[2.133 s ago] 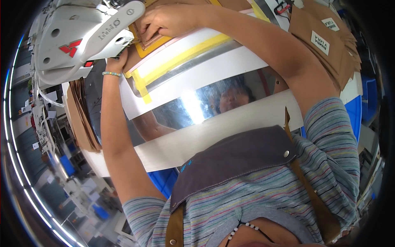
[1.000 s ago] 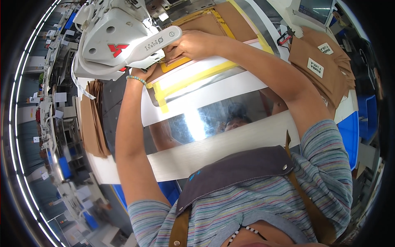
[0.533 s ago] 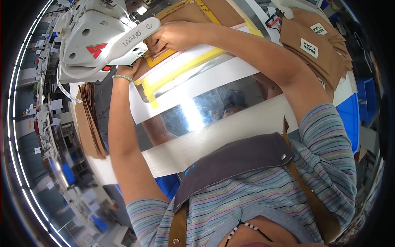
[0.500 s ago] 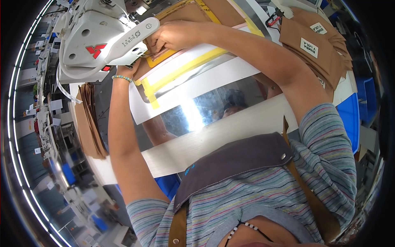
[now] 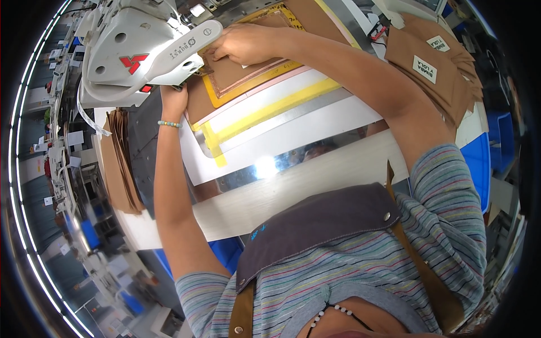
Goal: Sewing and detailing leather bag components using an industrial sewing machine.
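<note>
Brown sheet material [image 5: 199, 107] lay on the far side of the worktop [image 5: 332, 164], its left end running close to the white machine head [image 5: 118, 53]. On it sat a yellow frame [image 5: 259, 80], its near left corner just right of the machine head. Nearer the wearer lay a white sheet [image 5: 253, 147] edged with yellow tape [image 5: 276, 110].

Right hand [image 5: 217, 49]: reached across from the right, fingers bent and bunched, tips down inside the frame's left part, just beside the machine head. Whether they pinched anything or merely pressed could not be told. Left hand [image 5: 174, 100]: at the near side of the machine head, left of the frame; its fingertips were hidden, so its grip could not be told.

Assessment: the step appeared to be steadying the framed work at the machine. Sound practice called for light, even pressure from both sides, with frame and sheet kept flat and moved as 1 piece. Right fingertips needed to stay clear of the machine's working point, which was hidden from this view. Twisting at the near left corner seemed the likeliest fault; a lifted edge could have caught the machine head.
</note>
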`<state>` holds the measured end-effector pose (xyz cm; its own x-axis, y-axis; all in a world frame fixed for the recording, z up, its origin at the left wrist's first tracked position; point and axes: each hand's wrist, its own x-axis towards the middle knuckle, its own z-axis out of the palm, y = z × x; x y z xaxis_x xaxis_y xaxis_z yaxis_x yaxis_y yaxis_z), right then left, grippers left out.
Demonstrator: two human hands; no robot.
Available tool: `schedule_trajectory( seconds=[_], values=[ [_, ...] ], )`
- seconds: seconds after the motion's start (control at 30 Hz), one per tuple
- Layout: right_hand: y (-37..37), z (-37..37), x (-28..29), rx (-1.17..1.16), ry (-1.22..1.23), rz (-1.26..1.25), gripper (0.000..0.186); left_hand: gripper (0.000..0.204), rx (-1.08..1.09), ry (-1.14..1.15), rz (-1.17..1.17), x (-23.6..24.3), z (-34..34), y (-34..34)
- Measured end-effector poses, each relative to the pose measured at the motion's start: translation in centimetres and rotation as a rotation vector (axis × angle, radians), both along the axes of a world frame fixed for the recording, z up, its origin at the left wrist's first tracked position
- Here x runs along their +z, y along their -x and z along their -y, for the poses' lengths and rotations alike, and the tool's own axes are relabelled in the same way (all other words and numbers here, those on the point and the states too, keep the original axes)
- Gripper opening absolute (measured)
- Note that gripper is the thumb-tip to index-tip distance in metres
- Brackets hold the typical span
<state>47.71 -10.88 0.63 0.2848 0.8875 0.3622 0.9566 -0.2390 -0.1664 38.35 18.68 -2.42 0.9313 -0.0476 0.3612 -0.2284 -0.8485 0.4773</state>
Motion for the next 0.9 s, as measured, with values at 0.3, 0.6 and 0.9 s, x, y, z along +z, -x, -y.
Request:
schedule_trajectory(
  seconds=[0.3, 0.6, 0.9],
  values=[
    [1.7, 0.8, -0.1, 0.122, -0.107, -0.042, 0.028, 0.027, -0.007, -0.001, -0.009, 3.1, 2.2, 6.7],
    [4.2, 2.3, 2.0, 0.160, -0.013, -0.019, 0.021, 0.027, -0.107, -0.060, 0.022, 5.2, 6.5, 10.6],
    [7.0, 14.1, 4.2, -0.348, 0.433, 0.168, 0.036, 0.035, -0.243, -0.213, 0.002, 6.4, 10.1, 12.0]
  ],
)
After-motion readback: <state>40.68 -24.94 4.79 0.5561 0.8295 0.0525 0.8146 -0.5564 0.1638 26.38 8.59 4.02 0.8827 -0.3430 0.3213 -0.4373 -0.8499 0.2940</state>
